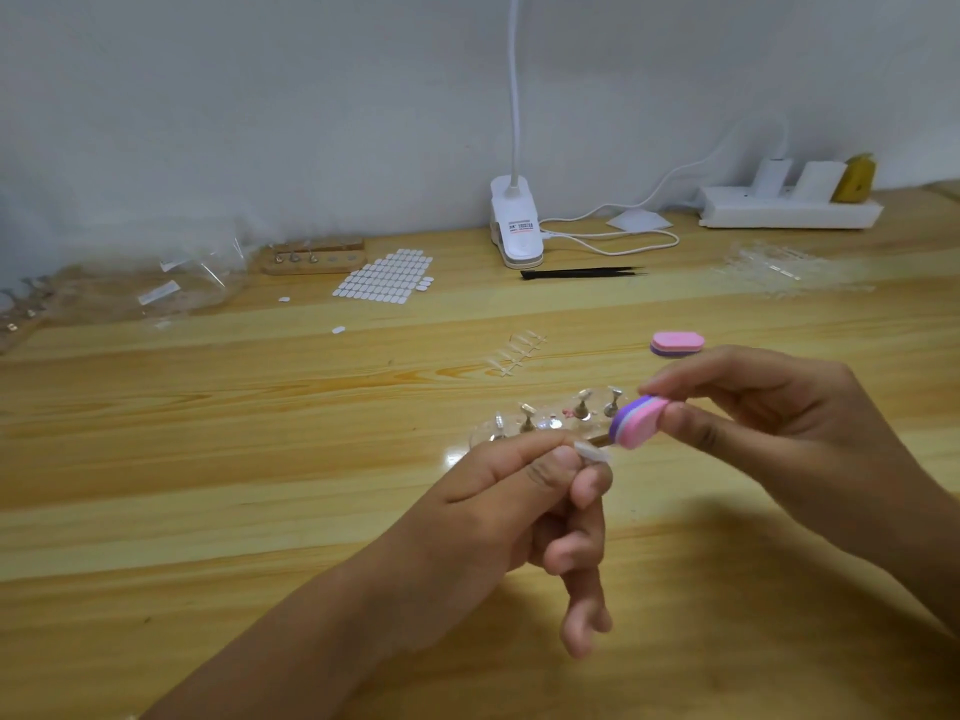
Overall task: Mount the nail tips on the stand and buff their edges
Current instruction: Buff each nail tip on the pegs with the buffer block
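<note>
Pale wooden table [208, 459] shows wide plain wood left of and below the hands; the clear acrylic stand with metal pegs [545, 423] sits mid-frame just behind them. Left hand [519, 491] pinches a small translucent nail tip [592, 452] between thumb and forefinger, other fingers loosely curled. Right hand [769, 413] pinches a pink-and-purple oval buffer block [638, 422], its lower end right at the tip's free edge; contact unclear.

Above the wooden tabletop [208, 459], the left hand [498, 517] pinches a clear nail tip [592, 452]; the right hand [769, 407] holds a pink-and-purple buffer block [638, 421] against it, near the clear stand [545, 420].
</note>
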`<state>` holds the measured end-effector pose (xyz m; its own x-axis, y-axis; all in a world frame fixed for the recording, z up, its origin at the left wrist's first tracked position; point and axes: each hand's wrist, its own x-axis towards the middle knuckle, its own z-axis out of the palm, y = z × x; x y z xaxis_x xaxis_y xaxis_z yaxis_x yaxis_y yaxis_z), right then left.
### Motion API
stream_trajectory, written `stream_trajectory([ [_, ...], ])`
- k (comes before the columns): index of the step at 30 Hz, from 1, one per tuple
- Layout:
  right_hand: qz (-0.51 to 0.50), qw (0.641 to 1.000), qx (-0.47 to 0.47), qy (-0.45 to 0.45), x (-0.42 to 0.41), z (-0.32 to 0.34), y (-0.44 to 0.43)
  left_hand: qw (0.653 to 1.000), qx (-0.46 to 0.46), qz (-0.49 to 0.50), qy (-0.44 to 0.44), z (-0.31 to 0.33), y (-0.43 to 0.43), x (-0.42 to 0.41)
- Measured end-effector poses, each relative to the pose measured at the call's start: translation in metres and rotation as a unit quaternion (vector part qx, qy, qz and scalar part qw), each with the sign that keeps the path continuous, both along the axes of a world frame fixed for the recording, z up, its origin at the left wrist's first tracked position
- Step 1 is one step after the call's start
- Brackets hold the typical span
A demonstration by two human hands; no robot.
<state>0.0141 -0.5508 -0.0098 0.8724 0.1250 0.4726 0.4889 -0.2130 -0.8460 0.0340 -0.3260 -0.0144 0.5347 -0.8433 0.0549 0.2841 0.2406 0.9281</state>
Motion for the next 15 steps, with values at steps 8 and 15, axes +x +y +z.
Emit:
stream_trajectory([
  [8, 0.012, 1.000, -0.010, 0.005, -0.002, -0.001, 0.003, 1.000, 0.005, -0.003, 0.011, -0.004, 0.000, 0.002],
  [15, 0.059, 0.998, -0.005, 0.014, -0.007, -0.002, 0.011, 1.000, 0.017, 0.001, 0.004, -0.006, -0.002, 0.003],
])
